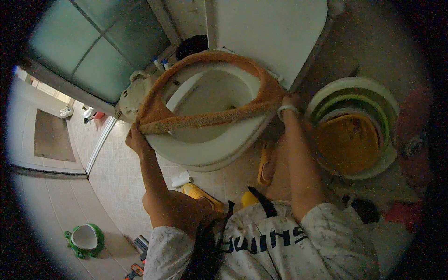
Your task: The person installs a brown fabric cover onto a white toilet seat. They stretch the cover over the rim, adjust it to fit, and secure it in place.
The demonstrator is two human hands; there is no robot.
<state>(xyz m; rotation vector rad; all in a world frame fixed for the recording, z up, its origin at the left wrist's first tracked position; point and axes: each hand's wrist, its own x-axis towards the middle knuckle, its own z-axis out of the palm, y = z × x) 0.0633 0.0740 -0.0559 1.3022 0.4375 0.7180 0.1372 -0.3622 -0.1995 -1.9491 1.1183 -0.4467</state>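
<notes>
An orange-brown plush toilet seat cover (205, 122) is stretched between my two hands over a white toilet (200, 151). Its far part lies around the back of the seat, while the near band crosses the bowl opening as a nearly straight strip. At the left end of that band, my left hand (135, 140) is closed on the fabric. My right hand (290, 103), with a pale band at the wrist, grips the right end; its fingers are partly hidden. The front of the white seat shows bare below the strip.
Right of the toilet stand nested basins (350, 140), white, green and orange-brown. A frosted glass door (98, 46) is at the upper left. Yellow slippers (203, 196) are on my feet. A green-rimmed child's potty (86, 239) sits at lower left.
</notes>
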